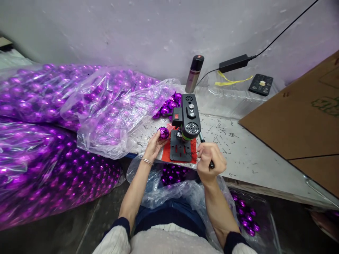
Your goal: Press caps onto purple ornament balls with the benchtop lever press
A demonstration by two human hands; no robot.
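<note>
My left hand (155, 144) holds a shiny purple bauble (164, 133) in its fingertips, just left of a small black bench machine (189, 116). A red switch and round vents show on the machine's head. Below that head lies its slotted black base plate (180, 150), resting on a red mat (166, 153). On the machine's right side, my right hand (210, 158) is wrapped around the black-gripped lever (211, 164). More purple baubles (172, 103) are heaped behind the machine, partly under clear plastic.
Big clear bags of purple baubles (39, 95) fill the left side. A spray can (194, 74), a power adapter (233, 63) and a black box (261, 84) stand behind. Dark scraps litter the white table (238, 155). Cardboard (296, 116) leans at right; an open bag (174, 174) hangs below.
</note>
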